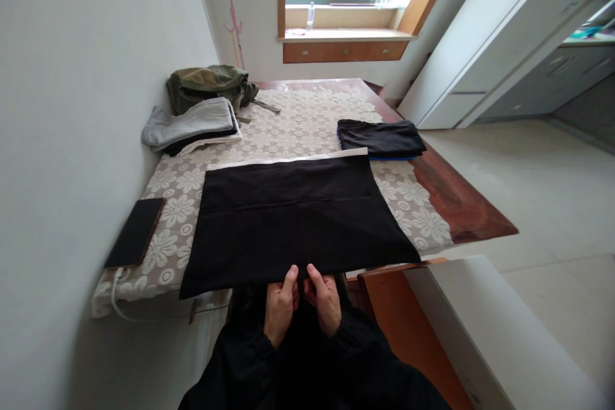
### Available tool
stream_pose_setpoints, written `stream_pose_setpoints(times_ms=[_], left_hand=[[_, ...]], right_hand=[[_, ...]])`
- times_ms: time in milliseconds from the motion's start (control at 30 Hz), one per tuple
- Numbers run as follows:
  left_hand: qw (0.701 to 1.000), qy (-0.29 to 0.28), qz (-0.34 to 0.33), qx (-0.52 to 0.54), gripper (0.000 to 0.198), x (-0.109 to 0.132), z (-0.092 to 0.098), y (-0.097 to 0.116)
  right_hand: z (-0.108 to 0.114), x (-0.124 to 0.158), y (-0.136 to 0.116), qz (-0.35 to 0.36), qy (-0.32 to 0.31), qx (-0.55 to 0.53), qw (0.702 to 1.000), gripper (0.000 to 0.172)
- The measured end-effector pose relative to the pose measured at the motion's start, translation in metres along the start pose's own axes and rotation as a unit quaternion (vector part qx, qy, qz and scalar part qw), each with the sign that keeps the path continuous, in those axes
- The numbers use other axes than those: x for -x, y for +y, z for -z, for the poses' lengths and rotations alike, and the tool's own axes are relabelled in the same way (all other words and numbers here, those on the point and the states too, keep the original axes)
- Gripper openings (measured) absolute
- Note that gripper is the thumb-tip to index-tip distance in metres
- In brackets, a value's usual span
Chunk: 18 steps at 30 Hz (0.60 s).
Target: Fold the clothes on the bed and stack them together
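A black cloth garment (288, 218) lies spread across the table in front of me, with a white strip along its far edge and faint creases across it. I cannot make out which kind of garment it is. My left hand (282, 304) pinches its near edge by the middle, thumb on top. Close beside it, my right hand (324, 301) grips the same edge in the same way. Both thumbs show on the black fabric, while most of the fingers are hidden beneath.
Folded dark clothes (379, 139) lie at the table's right. At the left are a stack of folded clothes (192, 125), a green backpack (209, 84) and a tablet (136, 232) with a white cable (115, 298). A flowered cloth (298, 115) covers the table.
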<state>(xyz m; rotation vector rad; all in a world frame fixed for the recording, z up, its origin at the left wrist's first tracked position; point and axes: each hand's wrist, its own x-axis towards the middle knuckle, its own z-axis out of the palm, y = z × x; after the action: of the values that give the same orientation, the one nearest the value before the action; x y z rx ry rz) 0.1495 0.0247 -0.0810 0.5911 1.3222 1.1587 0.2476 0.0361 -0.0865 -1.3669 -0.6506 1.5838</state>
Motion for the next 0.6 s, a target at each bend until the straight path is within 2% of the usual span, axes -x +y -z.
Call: stream_pose_setpoints(times_ms=[233, 333, 433, 600], left_hand=[[0.995, 0.087, -0.033, 0.042, 0.067, 0.002, 0.013, 0.005], [0.990, 0.122, -0.054, 0.054, 0.065, 0.003, 0.020, 0.007], [0.983, 0.159, -0.070, 0.062, 0.065, 0.002, 0.031, 0.009], [0.963, 0.237, -0.092, 0.093, 0.065, -0.001, 0.054, 0.013]], right_hand=[[0.014, -0.004, -0.001, 0.015, 0.054, -0.013, 0.998, 0.067], [0.022, -0.006, -0.003, 0.046, 0.073, -0.022, 0.996, 0.066], [0.030, -0.008, -0.005, 0.081, 0.091, -0.024, 0.992, 0.064], [0.047, -0.014, -0.008, 0.100, 0.130, -0.028, 0.986, 0.059]])
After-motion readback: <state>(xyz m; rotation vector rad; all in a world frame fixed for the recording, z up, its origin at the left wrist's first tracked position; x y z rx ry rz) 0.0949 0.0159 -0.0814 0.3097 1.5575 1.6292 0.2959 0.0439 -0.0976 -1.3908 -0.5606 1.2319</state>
